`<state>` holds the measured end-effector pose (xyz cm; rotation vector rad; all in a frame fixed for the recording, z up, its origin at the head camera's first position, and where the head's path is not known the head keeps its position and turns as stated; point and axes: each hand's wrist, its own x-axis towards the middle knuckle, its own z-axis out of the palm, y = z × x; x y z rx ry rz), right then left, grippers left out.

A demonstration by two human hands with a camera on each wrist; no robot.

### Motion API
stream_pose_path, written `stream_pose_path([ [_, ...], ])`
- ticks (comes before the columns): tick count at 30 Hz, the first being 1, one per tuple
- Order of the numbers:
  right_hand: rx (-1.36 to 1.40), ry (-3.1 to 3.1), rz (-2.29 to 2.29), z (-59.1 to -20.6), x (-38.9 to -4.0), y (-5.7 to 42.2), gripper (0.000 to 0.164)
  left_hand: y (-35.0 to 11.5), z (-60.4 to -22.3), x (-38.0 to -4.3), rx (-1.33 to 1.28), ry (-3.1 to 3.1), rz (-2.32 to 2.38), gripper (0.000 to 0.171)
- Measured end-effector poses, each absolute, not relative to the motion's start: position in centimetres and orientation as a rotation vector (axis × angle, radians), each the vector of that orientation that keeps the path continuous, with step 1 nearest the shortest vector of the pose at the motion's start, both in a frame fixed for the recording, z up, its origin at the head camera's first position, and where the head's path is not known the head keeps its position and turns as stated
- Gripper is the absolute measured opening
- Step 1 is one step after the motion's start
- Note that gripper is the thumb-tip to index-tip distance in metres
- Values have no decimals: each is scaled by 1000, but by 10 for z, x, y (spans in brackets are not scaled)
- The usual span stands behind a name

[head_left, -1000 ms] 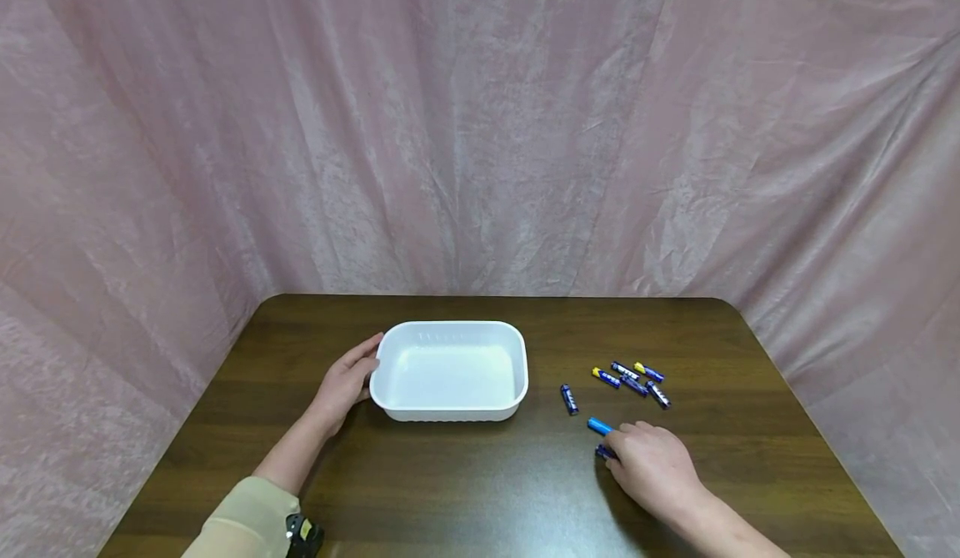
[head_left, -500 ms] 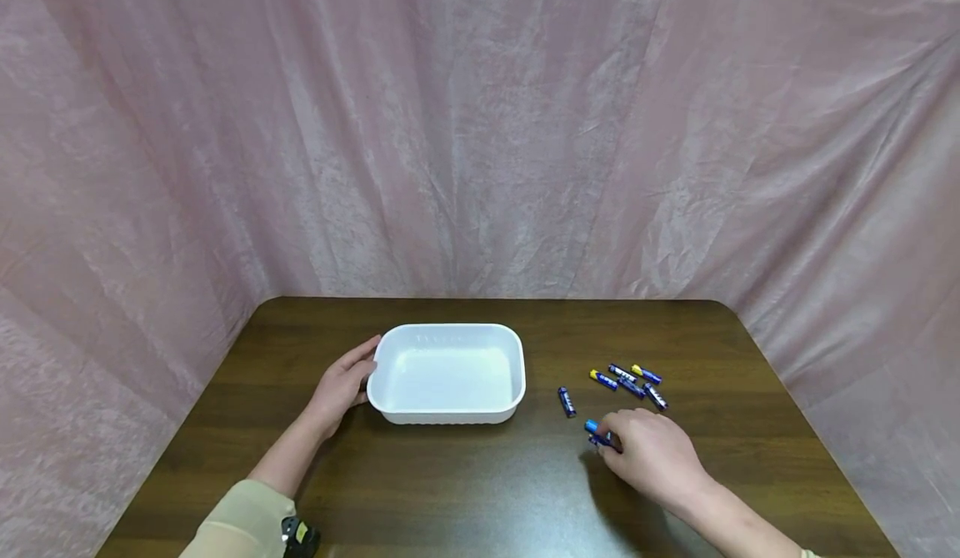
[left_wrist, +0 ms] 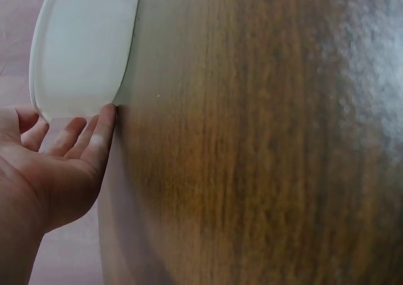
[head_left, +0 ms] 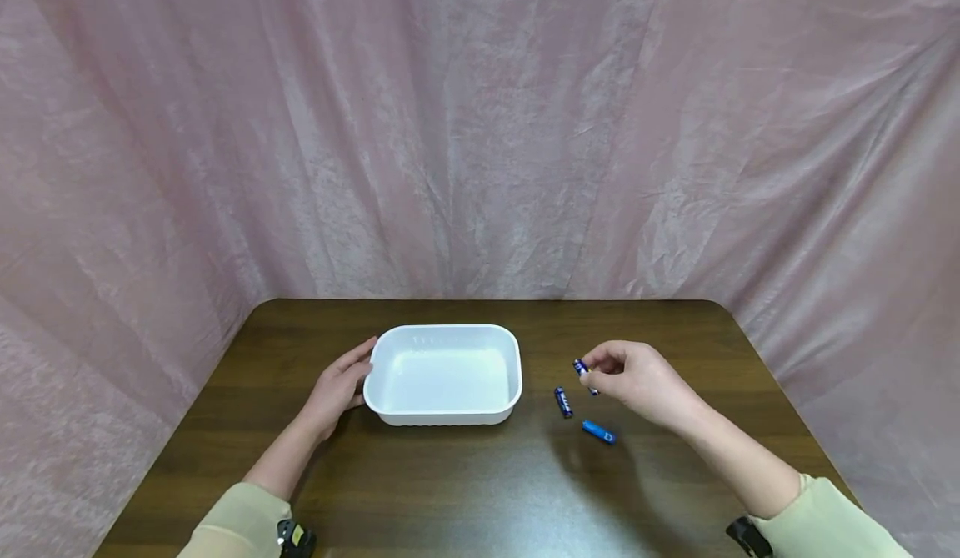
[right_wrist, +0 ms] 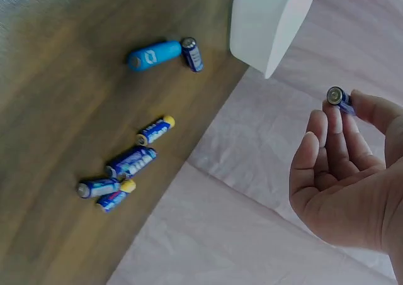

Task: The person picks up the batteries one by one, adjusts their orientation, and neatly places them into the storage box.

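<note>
My right hand (head_left: 637, 384) is raised over the table and pinches a dark blue battery (right_wrist: 339, 97) between thumb and fingertips. Below it lie a dark blue battery (head_left: 563, 402) and a light blue battery (head_left: 598, 432). In the right wrist view, several blue batteries (right_wrist: 132, 162), some with yellow ends, are grouped on the wood; in the head view my right hand hides them. A white plastic tray (head_left: 442, 417) with nothing in it stands left of the batteries. My left hand (head_left: 336, 389) touches its left end with extended fingers (left_wrist: 101, 137).
The dark brown wooden table (head_left: 420, 491) has rounded far corners. A pink velvety curtain (head_left: 480, 141) hangs right behind its far edge and along both sides. Black bands with devices sit at both sleeves (head_left: 243, 520).
My right hand has lifted the dark blue battery off the table from beside the light blue one and moved up, away from me. The left hand stays at the tray.
</note>
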<state>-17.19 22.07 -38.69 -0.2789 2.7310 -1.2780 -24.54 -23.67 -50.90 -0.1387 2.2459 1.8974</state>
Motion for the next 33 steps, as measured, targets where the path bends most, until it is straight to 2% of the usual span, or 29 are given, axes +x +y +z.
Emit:
stream_pose_path([
  [16,-277,2627,-1370,-369,-231,153,14,-240,-508,-245,-154,2262,1900,54],
  [25,-192,2435,-1505,-363,-263,101,18,-241,-511,-246,-160,2258,1896,53],
  [33,-134,2322,-1568,-361,-277,72,23,-239,-509,-246,-150,2248,1905,53],
])
